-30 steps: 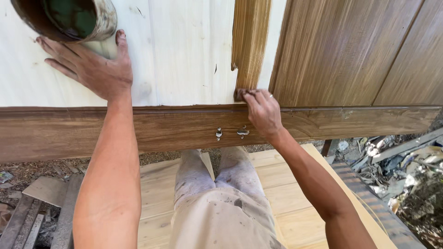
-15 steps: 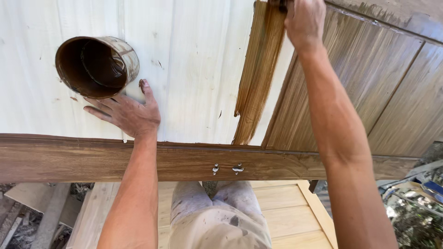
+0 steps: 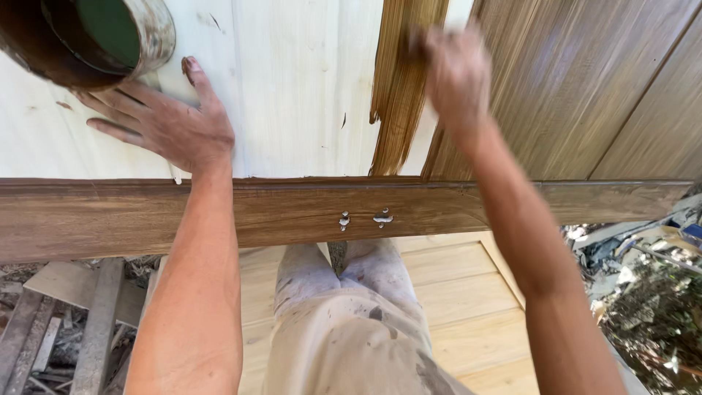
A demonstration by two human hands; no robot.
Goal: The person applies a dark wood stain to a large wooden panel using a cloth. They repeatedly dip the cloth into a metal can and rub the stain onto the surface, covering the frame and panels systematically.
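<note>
My left hand [image 3: 164, 124] lies flat and open on a pale unstained wood panel [image 3: 292, 88], its fingertips against the base of a stain-smeared round can [image 3: 153, 33]. My right hand [image 3: 457, 77] is motion-blurred, fingers curled against the panel beside a wet brown stain streak [image 3: 402, 88]. Whatever it holds is hidden. To the right of the streak the boards [image 3: 585, 88] are stained brown. A dark stained rail [image 3: 219, 216] crosses below both hands.
Two pale filler blobs [image 3: 363, 218] mark the rail's middle. My stained trousers [image 3: 344, 322] show below it, above pale floor boards [image 3: 468, 292]. Loose planks [image 3: 73, 322] lie at the lower left, rubble and scrap [image 3: 643, 292] at the lower right.
My right hand went from the rail up to the top of the streak and has now come partway down it. The left hand and can stayed together as the view shifted.
</note>
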